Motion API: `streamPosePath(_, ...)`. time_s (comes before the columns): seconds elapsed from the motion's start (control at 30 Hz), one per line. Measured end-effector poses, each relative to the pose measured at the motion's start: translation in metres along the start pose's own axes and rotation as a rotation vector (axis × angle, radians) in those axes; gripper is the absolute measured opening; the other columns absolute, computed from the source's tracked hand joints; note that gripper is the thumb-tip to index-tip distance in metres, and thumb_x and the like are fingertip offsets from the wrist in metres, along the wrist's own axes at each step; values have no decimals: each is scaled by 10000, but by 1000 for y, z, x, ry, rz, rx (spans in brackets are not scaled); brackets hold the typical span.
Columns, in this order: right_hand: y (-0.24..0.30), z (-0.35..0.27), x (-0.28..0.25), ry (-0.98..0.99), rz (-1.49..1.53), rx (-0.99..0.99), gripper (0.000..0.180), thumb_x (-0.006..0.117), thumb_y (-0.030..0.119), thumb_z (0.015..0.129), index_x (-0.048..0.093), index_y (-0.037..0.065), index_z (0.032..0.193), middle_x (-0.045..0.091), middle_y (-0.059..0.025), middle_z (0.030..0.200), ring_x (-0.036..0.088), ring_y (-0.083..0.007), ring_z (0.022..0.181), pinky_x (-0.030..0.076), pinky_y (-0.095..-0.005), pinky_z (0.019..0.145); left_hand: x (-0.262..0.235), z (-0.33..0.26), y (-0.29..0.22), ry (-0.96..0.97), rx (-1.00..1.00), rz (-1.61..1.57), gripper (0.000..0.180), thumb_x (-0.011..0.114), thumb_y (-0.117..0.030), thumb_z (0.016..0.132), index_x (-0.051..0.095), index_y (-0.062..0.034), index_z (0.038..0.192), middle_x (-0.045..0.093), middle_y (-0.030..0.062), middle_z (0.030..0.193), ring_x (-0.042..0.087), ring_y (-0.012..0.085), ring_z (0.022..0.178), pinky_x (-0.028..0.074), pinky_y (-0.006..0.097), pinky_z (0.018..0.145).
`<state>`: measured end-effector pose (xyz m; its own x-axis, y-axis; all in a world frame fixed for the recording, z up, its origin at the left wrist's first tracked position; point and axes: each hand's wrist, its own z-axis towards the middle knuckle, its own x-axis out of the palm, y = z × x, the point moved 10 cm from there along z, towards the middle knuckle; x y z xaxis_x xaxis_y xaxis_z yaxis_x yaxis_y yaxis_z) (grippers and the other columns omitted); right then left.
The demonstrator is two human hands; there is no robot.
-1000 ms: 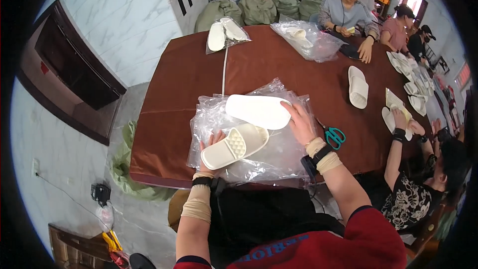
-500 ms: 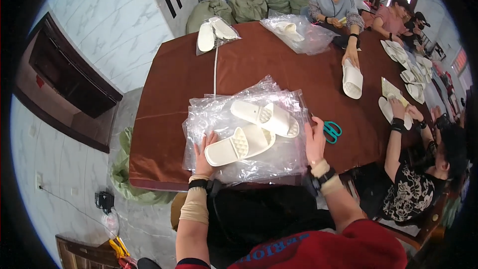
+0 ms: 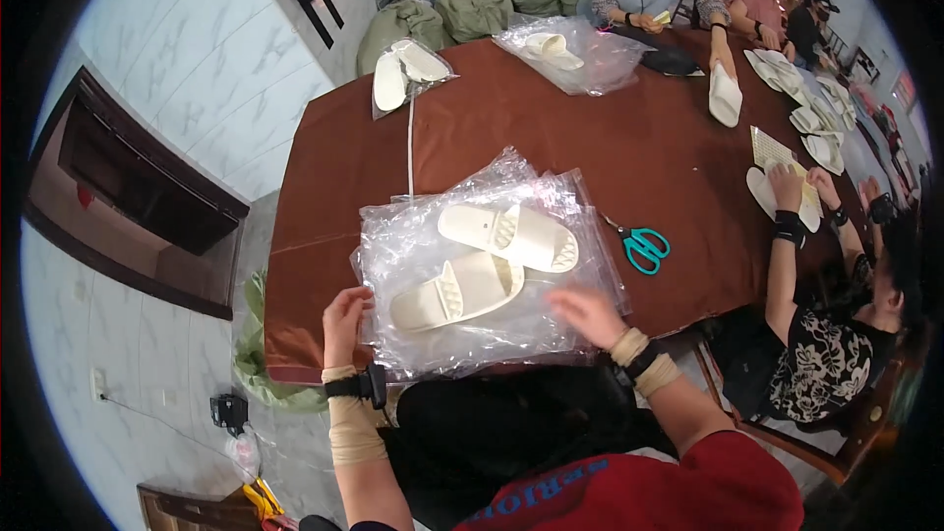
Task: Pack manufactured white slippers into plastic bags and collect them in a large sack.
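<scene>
- Clear plastic bags [image 3: 413, 256] lie stacked on the brown table [image 3: 629, 147]; your left hand [image 3: 344, 320] pinches their near left corner, fingers curled over the edge.
- Your right hand [image 3: 587, 315] is blurred, lying flat and open on the stack's near right edge; you cannot tell if it grips anything.
- Two white slippers [image 3: 482, 261] lie on the bags between and just beyond your hands, one partly overlapping the other.
- Teal scissors [image 3: 644, 248] lie beyond your right hand, off the stack.
- Other people's hands across the table are small and hard to make out.
</scene>
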<state>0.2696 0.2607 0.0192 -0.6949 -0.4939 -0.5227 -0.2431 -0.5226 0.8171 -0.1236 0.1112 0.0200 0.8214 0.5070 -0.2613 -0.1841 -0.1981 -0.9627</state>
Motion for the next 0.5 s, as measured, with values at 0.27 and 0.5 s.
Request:
streamPosePath(0.27, -79, 1, -98, -273, -1020, 134, 391, 583, 12, 816, 555, 7, 1206, 507, -206, 1109, 497, -382, 1046, 448, -424, 909, 125, 9, -112, 24, 464, 363, 161, 638, -61, 872, 673, -30, 1026, 681, 115, 965, 668, 212, 791, 520, 298, 695)
streamPosePath(0.5, -72, -9, -102, -150, -786, 213, 533, 681, 49, 769, 526, 31, 1279, 491, -186, 1060, 488, -375, 1024, 454, -434, 896, 185, 8, -94, -56, 562, 608, 144, 653, -138, 836, 686, -68, 957, 647, 109, 933, 602, 312, 809, 498, 402, 709)
